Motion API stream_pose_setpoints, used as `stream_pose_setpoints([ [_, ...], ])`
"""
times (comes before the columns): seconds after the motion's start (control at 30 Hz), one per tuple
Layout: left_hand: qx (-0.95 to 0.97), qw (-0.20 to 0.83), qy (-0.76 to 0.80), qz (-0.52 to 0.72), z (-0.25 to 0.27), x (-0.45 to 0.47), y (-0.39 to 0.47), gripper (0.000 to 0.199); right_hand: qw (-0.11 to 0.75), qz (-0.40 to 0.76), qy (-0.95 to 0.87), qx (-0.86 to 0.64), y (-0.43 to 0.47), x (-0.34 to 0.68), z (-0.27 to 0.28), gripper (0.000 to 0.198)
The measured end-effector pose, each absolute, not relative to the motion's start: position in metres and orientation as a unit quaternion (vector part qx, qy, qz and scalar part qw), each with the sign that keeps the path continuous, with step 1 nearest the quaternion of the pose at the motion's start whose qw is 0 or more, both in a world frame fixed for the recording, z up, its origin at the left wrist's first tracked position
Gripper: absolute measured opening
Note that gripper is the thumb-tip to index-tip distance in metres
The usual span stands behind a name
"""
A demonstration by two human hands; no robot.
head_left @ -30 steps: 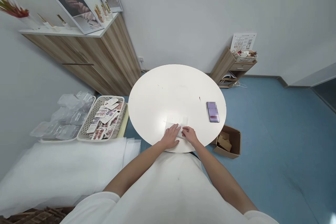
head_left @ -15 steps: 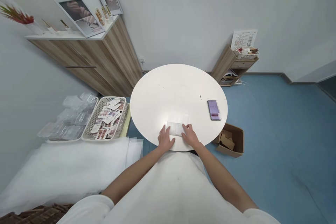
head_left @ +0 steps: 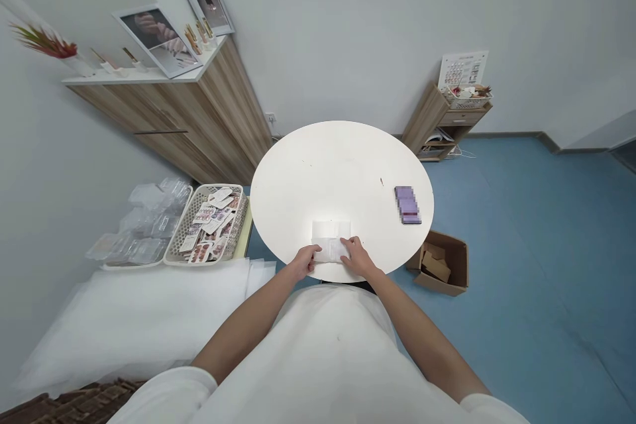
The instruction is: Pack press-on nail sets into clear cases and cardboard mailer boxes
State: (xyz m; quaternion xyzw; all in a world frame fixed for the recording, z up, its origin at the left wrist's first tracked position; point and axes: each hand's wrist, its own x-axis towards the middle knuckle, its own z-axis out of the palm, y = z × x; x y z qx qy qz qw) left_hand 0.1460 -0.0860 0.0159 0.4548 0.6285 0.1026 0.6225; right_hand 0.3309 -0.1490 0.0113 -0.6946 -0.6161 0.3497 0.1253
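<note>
A folded white, partly see-through wrapping sheet (head_left: 328, 250) lies near the front edge of the round white table, with one flap spread flat on its far side. At the sheet's left edge is my left hand (head_left: 302, 262), closed with thumb and forefinger pinching that edge and the other fingers curled under. My right hand (head_left: 358, 257) grips the right edge, its forefinger on top and its thumb at the near corner. Whatever may be inside the folds cannot be made out.
The round table (head_left: 338, 152) bears a purple, blurred-out object (head_left: 408, 205) at its right. On the floor, a cardboard box (head_left: 454, 265) holds cardboard pieces. To the left are a basket of printed cards (head_left: 173, 258), clear plastic packs (head_left: 149, 212) and stacked white sheets (head_left: 149, 318).
My left hand has gone from spread fingers on the sheet to a pinch at its left edge. The far flap now lies flatter and wider. My right hand stays at the right edge.
</note>
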Motion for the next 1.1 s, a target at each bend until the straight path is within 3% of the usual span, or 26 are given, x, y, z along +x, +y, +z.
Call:
stream_pose_setpoints([
  [0.33,0.641,0.543,0.537,0.081,0.029,0.167,-0.075,0.009,0.126,0.358,-0.606,-0.699,-0.145,0.329,0.011,0.058],
  [0.53,0.689,0.487,0.532,0.075,0.026,0.195,-0.085,0.002,0.185,0.39,-0.588,-0.684,-0.14,0.327,0.013,0.056],
  [0.67,0.715,0.471,0.512,0.07,0.023,0.198,-0.094,0.012,0.233,0.444,-0.543,-0.674,-0.14,0.33,0.013,0.055],
  [0.8,0.742,0.463,0.481,0.065,0.023,0.196,-0.102,0.019,0.275,0.469,-0.482,-0.687,-0.135,0.33,0.011,0.035],
  [0.97,0.823,0.412,0.386,0.058,0.02,0.185,-0.114,0.016,0.256,0.426,-0.445,-0.745,-0.127,0.319,0.006,0.027],
  [1.1,0.843,0.354,0.385,0.122,0.018,0.169,-0.108,0.021,0.242,0.41,-0.466,-0.745,-0.127,0.319,0.001,0.026],
])
